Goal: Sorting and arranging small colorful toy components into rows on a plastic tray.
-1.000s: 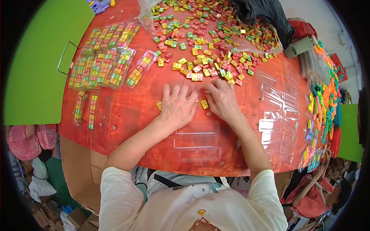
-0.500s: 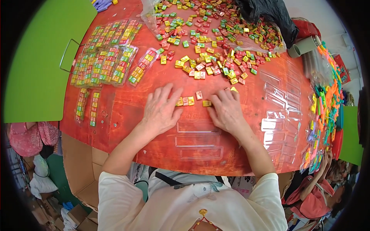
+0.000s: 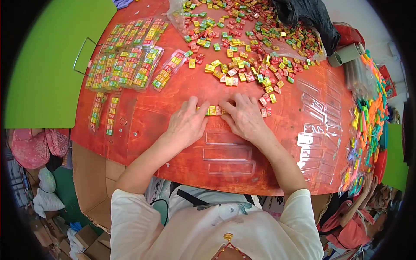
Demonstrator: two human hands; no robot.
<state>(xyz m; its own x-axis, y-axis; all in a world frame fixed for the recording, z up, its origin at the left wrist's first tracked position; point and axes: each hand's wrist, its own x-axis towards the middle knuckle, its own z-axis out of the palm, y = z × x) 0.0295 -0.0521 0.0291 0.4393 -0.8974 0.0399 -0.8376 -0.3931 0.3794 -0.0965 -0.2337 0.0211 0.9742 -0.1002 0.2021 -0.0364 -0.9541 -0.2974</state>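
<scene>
A short row of little blocks (image 3: 212, 110) lay on the red counter (image 3: 147, 104), between the person's two hands and just beyond three clear empty trays (image 3: 227, 152). The left hand (image 3: 186, 123) had its fingers bent at the left end, while the right hand (image 3: 245, 119) had its fingers curled over the right end (they hid a good part of it, so don't ask me for a block count). Couldn't tell whether either set was really pinching a block or just resting against it.

Progress-wise, I'd have called it partway. Over on the left, a whole batch of filled trays (image 3: 141, 65) looked done, with two narrow filled strips (image 3: 112, 116) nearer the counter's edge. Left to go, by my guess: those three empties, more spare trays (image 3: 310, 139) off to the right, and a huge spread of loose blocks (image 3: 259, 71) at the back. The row itself wasn't in any tray.

Its long axis ran left to right across the person's front, roughly in line with the three empties. Nothing I saw marked one end as the front.
</scene>
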